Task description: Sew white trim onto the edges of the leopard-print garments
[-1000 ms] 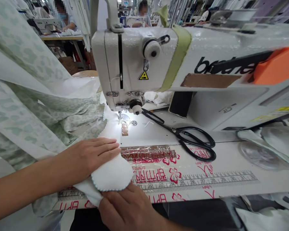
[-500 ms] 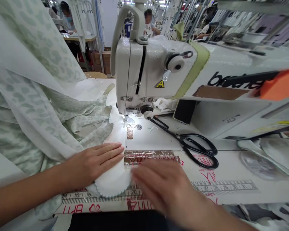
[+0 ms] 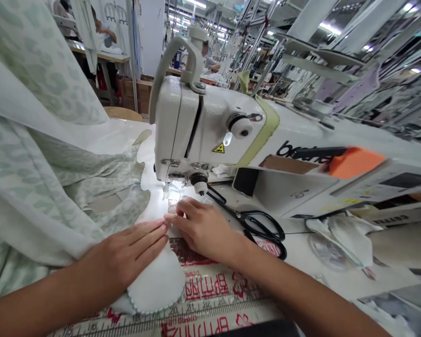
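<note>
A left hand [image 3: 121,260] lies flat, fingers together, on a white cloth piece [image 3: 157,283] at a sewing machine [image 3: 177,131]. The piece shows beneath the palm and just right of the fingers, its rounded end and pale green stitched edge reaching toward the wearer. The right hand [image 3: 206,229] comes in from the other side, fingers bent, their tips at or just beside the left fingertips near the cloth's upper part; whether they pinch the fabric cannot be told.

Just beyond the joined fingertips is the lit presser foot [image 3: 166,189], under the machine's head. Black-handled scissors [image 3: 261,224] lie right of the right hand, partly behind its wrist, blades pointing toward the machine. A green-and-white patterned fabric [image 3: 115,210] spreads beyond and left of the left hand, its wavy edge near the machine's needle area. Nearer the wearer than both hands, a printed ruler [image 3: 196,309] runs along the edge of the worktable [image 3: 303,248], among red lettering. Well right of the grip, pale cloth scraps [image 3: 354,234] rest by a clear disc [image 3: 324,252]. Far beyond the left hand, a co-worker [image 3: 107,35] sits at another table [image 3: 116,57].
</note>
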